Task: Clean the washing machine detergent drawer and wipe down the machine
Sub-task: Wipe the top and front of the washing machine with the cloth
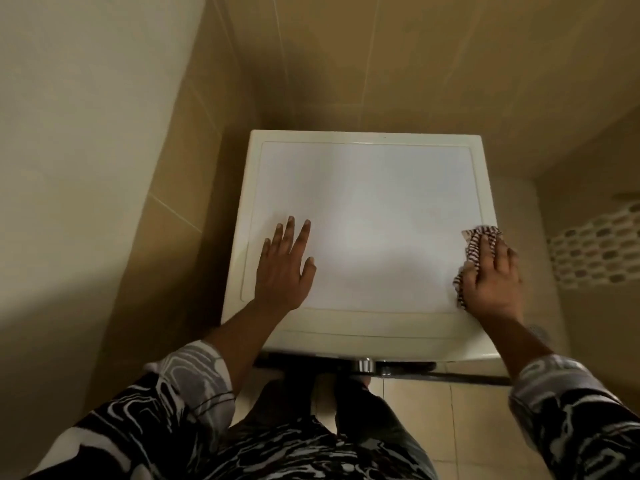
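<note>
- The machine (363,188) stands in a tiled corner and is seen from above, its white top filling the middle of the view.
- The left hand (282,268) lies flat on the top near the front left, fingers spread and holding nothing (it looks like a brace).
- The right hand (491,282) presses a striped cloth (476,242) onto the top at the right edge. Its fingers lie fairly straight over the cloth rather than pinching it, and part of the cloth pokes out past the fingertips.
- The drawer is out of view, below the front edge; only a chrome knob (363,365) shows there.
- Risks, as I judge them:
  - The cloth sits at the very edge, so an outward stroke could push it off the side.
  - Held only by pressure, the cloth may bunch up and skip patches.
  - The leaning left hand could leave marks on the wiped top.
</note>
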